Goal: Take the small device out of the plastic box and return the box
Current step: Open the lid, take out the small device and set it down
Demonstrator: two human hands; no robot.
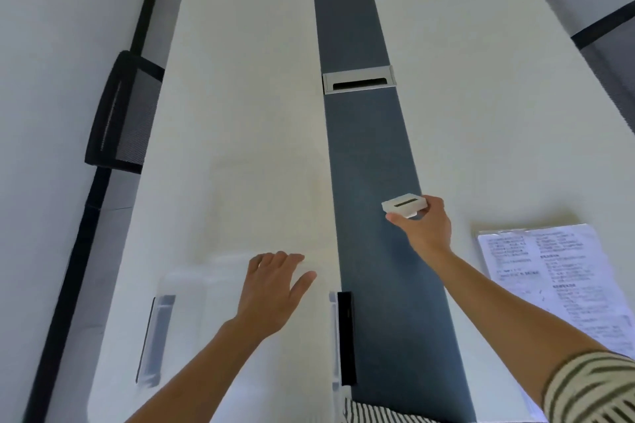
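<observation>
Nearest the person: clear plastic box [192, 319] sits on the white surface [261, 113], its long axis running away from the body, dark latch [346, 336] on its right side. Left hand [271, 288] lies flat on the box top, fingers spread, gripping nothing; this hand is plainly the nearer one to the box. Further out and to the right: right hand [424, 227] is closed around the small device [404, 205], a pale flat block with a dark slot, held over the blue strip [371, 148], clear of the box. Printed sheets [549, 271] lie to the right. Judgement: device is out; returning the box falls to the left hand. Beyond, a cable hatch [358, 80] in the strip
</observation>
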